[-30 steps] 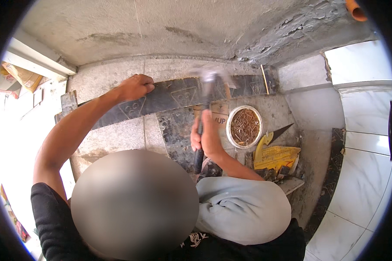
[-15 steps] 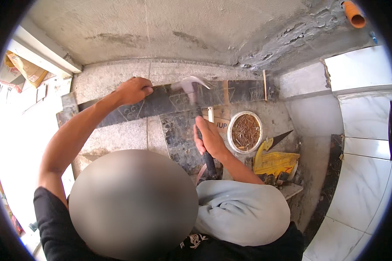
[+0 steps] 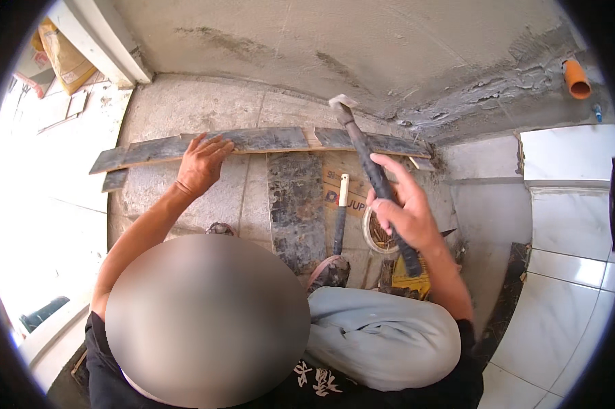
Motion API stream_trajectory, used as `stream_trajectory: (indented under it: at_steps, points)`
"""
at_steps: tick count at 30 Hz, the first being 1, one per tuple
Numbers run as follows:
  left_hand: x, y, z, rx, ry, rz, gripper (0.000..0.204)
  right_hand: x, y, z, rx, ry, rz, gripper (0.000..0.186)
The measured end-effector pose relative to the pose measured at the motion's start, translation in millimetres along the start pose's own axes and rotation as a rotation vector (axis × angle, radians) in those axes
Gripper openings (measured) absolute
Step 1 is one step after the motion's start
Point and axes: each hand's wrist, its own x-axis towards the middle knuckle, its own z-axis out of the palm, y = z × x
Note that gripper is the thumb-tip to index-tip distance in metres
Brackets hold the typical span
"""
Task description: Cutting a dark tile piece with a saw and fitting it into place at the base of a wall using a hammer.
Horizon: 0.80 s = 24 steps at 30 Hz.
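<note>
My right hand (image 3: pixel 406 211) is raised and closed around the black handle of a claw hammer (image 3: pixel 379 178). The hammer head points up toward the wall, apart from the board. A long dark wooden board (image 3: pixel 263 140) runs left to right across the floor, its pale near edge showing. My left hand (image 3: pixel 204 163) grips the board left of its middle, fingers over its upper side; the thumb is not clearly seen. Below the hammer, partly hidden by my right hand, stands a white tub (image 3: pixel 378 235) of rusty, thin brown pieces, probably nails.
A black-handled tool with a cream end (image 3: pixel 341 211) lies on cardboard (image 3: pixel 352 187), beside another dark board (image 3: pixel 296 204). A yellow object (image 3: pixel 410 283) is partly covered by my right forearm. An orange pipe (image 3: pixel 577 80) juts from the wall. Bags (image 3: pixel 65 58) stand by the doorway.
My right hand has lifted the hammer up and right, away from the board. The board shows a narrower face and its near edge. My view has shifted; my left hand stays on the board.
</note>
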Motion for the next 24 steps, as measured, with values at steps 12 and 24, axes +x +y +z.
stream_trajectory:
  at_steps: [12, 24]
  points:
    - [0, -16, 18, -0.156, -0.229, -0.122, 0.058, 105, -60, -9, -0.025, -0.371, -0.203, 0.040]
    - [14, -31, 15, -0.079, -0.209, -0.154, 0.087, 183, -45, 60, -0.894, -0.503, -0.255, 0.020]
